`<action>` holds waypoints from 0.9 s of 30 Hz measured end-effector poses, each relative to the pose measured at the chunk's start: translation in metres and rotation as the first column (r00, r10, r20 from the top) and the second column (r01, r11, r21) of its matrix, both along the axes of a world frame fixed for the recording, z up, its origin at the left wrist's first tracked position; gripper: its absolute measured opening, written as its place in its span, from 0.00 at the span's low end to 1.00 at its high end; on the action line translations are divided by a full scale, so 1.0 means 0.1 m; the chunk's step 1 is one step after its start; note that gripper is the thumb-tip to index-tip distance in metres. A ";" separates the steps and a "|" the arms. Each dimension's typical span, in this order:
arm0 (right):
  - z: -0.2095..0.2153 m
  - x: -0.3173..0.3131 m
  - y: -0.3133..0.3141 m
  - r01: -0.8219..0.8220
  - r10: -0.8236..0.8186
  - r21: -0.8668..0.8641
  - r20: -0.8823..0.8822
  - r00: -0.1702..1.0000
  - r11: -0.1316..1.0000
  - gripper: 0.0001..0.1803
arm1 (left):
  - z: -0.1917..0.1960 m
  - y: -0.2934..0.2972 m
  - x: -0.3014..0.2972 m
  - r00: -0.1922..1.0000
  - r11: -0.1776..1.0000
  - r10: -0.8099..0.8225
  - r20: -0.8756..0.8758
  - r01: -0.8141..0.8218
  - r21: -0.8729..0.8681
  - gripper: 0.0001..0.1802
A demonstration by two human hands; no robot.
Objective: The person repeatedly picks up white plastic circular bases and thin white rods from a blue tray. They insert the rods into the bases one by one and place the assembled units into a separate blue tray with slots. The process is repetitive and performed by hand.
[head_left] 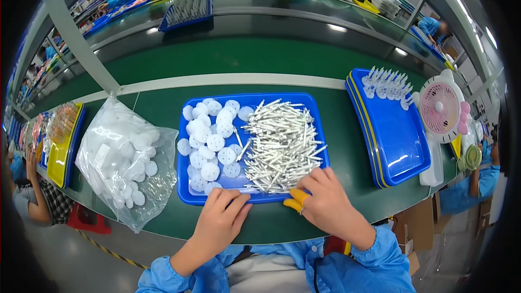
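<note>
Green conveyor matting (260, 59) runs through a factory hall, with other workers in blue coats at benches beyond. On the near belt a blue rectangular plastic tray (187, 192) lies just ahead of the person's two hands.

Both hands rest at the tray's near rim. The left hand (220, 218) lies flat with fingers loosely curled over the rim; nothing shows between them, and I cannot tell whether it pinches anything. The right hand (325, 201), with orange rubber finger cots (297, 198) on some fingers, curls at the near edge of a heap of thin white plastic rods (282, 146); its fingertips meet the closest rods, but whether one is gripped is hidden.

Straight ahead of the left hand lies a pile of round white perforated discs (211, 141), still loose and separate from the rods. Further out to the left of that hand sits a clear plastic bag of more white discs (122, 157), full.

To the right of the right hand a second stack of blue trays (393, 141) holds one short row of white rods standing on discs (386, 84) at its far edge; most of its floor is bare. As a judgement, only a small share is assembled and the bulk remains, given the large loose heaps. A pink desk fan (440, 107) stands beyond that stack.
</note>
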State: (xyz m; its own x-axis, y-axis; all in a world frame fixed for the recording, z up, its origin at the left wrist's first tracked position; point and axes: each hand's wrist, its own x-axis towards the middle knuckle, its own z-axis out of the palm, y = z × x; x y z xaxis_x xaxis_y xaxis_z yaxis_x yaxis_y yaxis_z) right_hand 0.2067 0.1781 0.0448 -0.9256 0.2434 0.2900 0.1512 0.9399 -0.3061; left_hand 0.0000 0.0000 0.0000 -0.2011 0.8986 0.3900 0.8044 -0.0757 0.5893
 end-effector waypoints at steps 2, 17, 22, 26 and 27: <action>-0.06 0.07 0.05 -0.020 0.019 0.074 0.019 1.000 0.997 0.10 | -0.01 0.06 0.03 1.000 1.000 -0.021 -0.012 0.021 0.021 0.16; 0.03 -0.14 0.23 0.102 -0.102 -0.001 -0.042 0.994 0.995 0.09 | 0.16 0.25 -0.13 0.997 1.000 0.026 0.068 -0.025 -0.016 0.10; 0.08 -0.41 0.29 0.039 -0.039 0.013 -0.025 0.999 0.999 0.10 | 0.20 0.23 -0.13 0.994 0.997 -0.007 0.106 0.016 -0.081 0.10; -0.01 -0.56 0.41 0.001 -0.007 0.112 0.052 0.999 0.994 0.10 | 0.21 0.22 -0.15 0.994 0.995 -0.019 0.107 0.029 -0.092 0.11; -0.03 -0.58 0.43 0.011 -0.016 0.118 0.043 0.999 0.993 0.09 | 0.21 0.21 -0.15 0.994 0.995 -0.014 0.112 0.025 -0.097 0.11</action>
State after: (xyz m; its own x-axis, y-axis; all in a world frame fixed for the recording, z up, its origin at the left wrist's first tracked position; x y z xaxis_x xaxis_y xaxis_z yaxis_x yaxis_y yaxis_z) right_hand 0.1484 0.2212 0.0422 -0.9347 0.2225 0.2771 0.1750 0.9668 -0.1860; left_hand -0.0147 0.0211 0.0211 -0.2203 0.9355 0.2761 0.7325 -0.0283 0.6801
